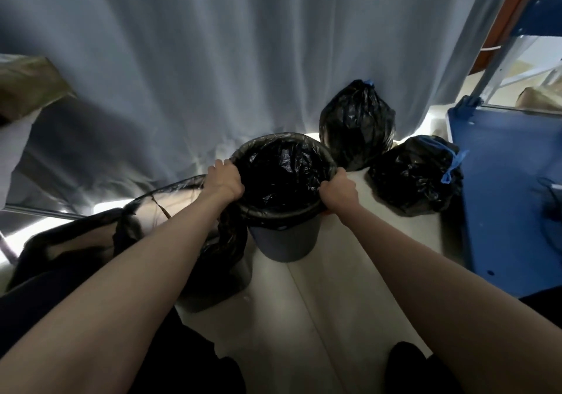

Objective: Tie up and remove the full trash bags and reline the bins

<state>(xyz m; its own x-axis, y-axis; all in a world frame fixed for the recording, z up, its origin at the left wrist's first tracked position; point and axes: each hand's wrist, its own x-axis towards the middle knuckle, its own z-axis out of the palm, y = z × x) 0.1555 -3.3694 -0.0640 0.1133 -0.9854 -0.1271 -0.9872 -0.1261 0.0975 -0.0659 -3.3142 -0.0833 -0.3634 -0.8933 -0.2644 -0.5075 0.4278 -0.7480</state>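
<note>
Left hand (pixel 224 180) and right hand (pixel 337 192) are each gripping the black liner (pixel 282 177) | at opposite sides of the bin (pixel 286 241) rim | both equally near.

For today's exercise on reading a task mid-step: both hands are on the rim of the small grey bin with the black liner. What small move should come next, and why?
Probably press the liner's folded edge further down around the bin rim. The left hand and right hand each grip the liner at opposite sides of the rim, and near the right hand the fold looks shallower. Two tied bags already sit behind.
</note>
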